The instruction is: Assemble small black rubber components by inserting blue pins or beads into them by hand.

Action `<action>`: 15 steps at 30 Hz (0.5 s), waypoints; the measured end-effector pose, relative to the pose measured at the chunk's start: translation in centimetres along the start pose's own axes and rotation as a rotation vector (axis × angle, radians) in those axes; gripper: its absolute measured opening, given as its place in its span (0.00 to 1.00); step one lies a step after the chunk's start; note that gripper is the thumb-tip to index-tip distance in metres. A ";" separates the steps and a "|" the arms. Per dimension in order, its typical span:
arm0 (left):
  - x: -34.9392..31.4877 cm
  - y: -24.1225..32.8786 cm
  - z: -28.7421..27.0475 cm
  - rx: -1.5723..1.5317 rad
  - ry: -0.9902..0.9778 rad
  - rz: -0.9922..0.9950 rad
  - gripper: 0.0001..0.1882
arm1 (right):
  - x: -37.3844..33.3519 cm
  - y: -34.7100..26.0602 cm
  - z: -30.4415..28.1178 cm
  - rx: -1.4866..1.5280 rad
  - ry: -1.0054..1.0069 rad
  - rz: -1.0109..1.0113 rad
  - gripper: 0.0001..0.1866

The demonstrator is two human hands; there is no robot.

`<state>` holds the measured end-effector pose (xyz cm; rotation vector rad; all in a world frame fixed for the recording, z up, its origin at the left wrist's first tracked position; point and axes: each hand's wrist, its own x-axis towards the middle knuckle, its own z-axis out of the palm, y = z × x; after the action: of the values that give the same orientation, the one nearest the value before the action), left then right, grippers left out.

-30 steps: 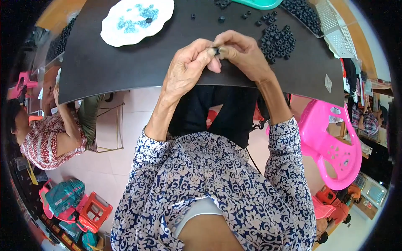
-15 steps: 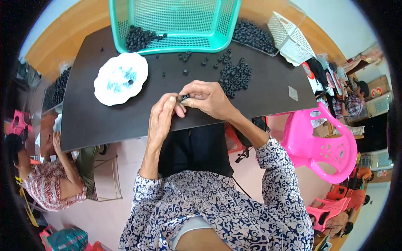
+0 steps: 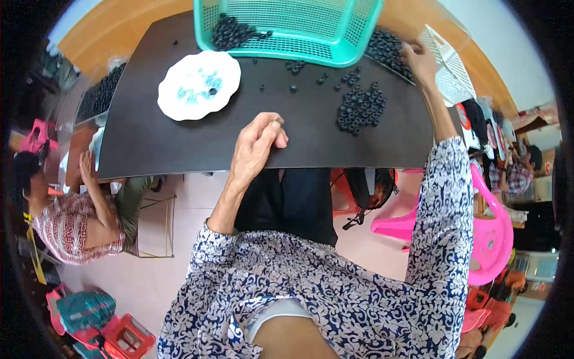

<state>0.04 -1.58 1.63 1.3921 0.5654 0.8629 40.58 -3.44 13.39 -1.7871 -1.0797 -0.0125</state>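
My left hand [image 3: 257,143] hovers over the near part of the dark table, its fingers curled closed; whatever they may hold is hidden. Far to the right, my right hand [image 3: 421,64] reaches a tray's heap of small black parts [image 3: 385,51], with fingers bent together at the heap's edge. What lies between those fingertips cannot be made out. A loose cluster of small black ring-like parts [image 3: 360,109] sits on the table between my hands. Several single black parts [image 3: 293,88] are scattered farther back.
A green mesh basket [image 3: 287,51] at the back holds more black parts. To its left is a white scalloped plate [image 3: 173,105] with one dark piece on it. A white basket [image 3: 448,66] stands at the far right, by a pink chair [image 3: 493,239]. Another person [image 3: 78,227] sits at left.
My hands were together over the table with a small black part between them. My right hand has moved away to the heap at the back right; my left hand stays near the table's front.
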 end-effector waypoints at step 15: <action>-0.9 -0.6 -0.3 0.009 -0.051 -0.014 0.10 | -7.8 -4.2 14.6 -0.227 -0.531 -0.333 0.11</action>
<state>-0.62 -2.06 0.85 1.4124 0.5401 0.8126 26.62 2.79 5.72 -1.8364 -1.8111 0.1499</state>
